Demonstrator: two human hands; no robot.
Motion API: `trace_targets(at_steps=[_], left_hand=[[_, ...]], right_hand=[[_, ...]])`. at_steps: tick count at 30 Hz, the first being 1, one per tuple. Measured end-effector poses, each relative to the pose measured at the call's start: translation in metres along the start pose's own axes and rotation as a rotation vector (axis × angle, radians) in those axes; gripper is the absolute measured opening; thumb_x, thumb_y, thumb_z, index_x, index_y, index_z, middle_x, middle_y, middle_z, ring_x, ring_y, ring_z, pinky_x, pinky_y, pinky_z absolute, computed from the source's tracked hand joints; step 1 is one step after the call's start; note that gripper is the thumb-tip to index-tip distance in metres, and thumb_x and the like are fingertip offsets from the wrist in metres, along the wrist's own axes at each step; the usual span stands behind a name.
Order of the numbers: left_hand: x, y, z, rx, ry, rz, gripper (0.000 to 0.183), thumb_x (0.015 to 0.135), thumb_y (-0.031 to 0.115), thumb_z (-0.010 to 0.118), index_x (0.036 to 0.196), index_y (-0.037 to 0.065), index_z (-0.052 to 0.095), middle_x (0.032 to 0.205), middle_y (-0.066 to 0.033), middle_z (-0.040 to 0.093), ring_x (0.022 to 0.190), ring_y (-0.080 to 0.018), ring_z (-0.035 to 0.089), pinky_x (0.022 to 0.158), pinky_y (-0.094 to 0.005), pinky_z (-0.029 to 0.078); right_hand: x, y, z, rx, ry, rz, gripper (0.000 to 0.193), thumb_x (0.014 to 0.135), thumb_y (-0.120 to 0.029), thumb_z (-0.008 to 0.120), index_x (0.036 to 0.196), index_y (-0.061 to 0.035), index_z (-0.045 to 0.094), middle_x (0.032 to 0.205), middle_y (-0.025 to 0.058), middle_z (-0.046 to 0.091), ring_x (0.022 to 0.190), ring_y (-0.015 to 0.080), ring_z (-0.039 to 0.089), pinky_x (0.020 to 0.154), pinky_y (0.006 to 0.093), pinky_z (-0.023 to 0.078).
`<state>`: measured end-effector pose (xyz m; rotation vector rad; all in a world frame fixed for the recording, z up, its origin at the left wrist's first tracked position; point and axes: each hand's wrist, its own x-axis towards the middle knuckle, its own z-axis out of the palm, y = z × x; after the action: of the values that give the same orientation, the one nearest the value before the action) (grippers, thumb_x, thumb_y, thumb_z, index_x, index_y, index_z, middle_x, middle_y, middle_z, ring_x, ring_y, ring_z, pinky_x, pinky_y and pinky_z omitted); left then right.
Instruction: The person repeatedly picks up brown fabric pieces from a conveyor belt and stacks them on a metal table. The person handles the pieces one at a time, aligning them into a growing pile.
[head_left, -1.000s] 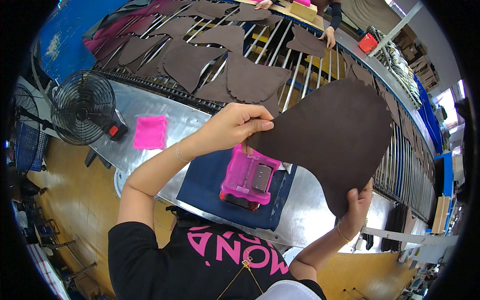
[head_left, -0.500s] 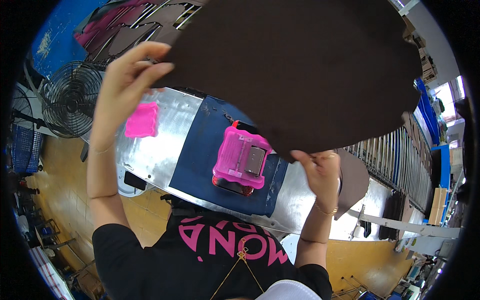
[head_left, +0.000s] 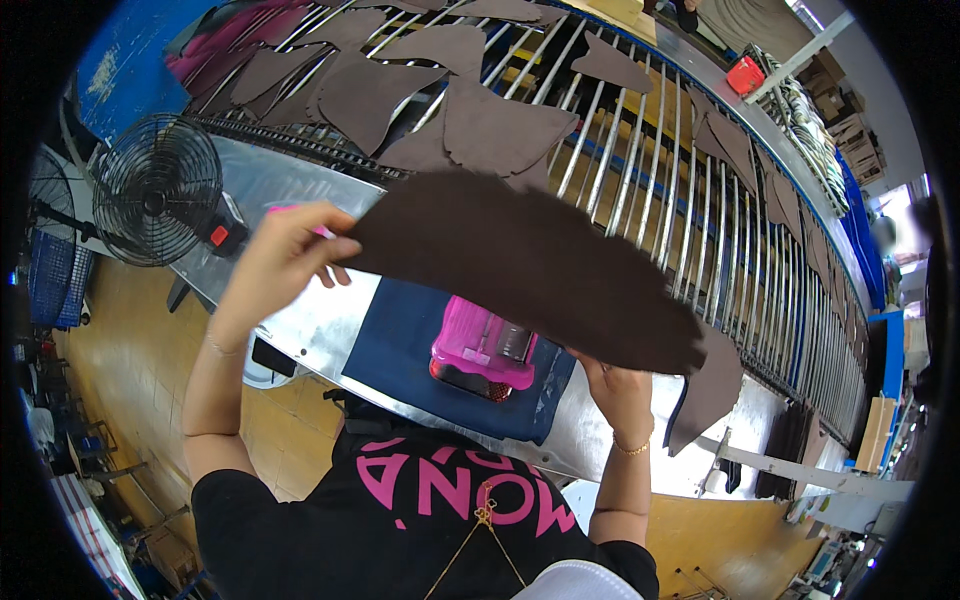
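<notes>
A large dark brown piece of leather stretches between my two hands above the bench, blurred a little by motion. My left hand pinches its left end between thumb and fingers. At its near right edge, my right hand grips the piece, with the fingertips partly hidden beneath it. Below lies a pink plastic tray-like holder with a metal clasp-like part on it. It stands on a dark blue cloth, and the leather covers its far side.
A metal bench runs under the cloth. Beyond it, a rack of metal bars carries several brown leather pieces. One leather piece hangs at the bench's right. A black fan stands at the left.
The leather sheet has come down and toward me, now tilted nearly edge-on, uncovering the rack behind. Both hands have lowered with it, still holding on.
</notes>
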<state>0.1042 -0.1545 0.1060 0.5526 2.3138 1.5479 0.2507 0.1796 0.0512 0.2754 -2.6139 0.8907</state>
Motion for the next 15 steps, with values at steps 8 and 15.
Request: trace_targets(at_steps=[8, 15], left_hand=[[0.041, 0.002, 0.081, 0.474, -0.222, 0.642, 0.014, 0.073, 0.007, 0.067, 0.086, 0.008, 0.062, 0.079, -0.0027, 0.058, 0.065, -0.0196, 0.061, 0.052, -0.0291, 0.048], [0.062, 0.019, 0.144, 0.365, -0.391, 0.858, 0.013, 0.072, 0.014, 0.070, 0.083, 0.009, 0.063, 0.082, -0.0028, 0.055, 0.078, -0.0231, 0.059, 0.062, -0.0318, 0.048]], right_hand=[[-0.090, 0.018, -0.033, 0.208, 0.056, 0.578, 0.014, 0.077, -0.004, 0.070, 0.089, 0.0026, 0.068, 0.080, 0.0067, 0.068, 0.071, 0.0119, 0.060, 0.065, 0.0263, 0.046], [-0.142, 0.016, -0.132, 0.371, 0.295, 0.668, 0.022, 0.086, -0.015, 0.064, 0.100, 0.0017, 0.063, 0.090, 0.0050, 0.064, 0.086, 0.0118, 0.057, 0.078, 0.0241, 0.042]])
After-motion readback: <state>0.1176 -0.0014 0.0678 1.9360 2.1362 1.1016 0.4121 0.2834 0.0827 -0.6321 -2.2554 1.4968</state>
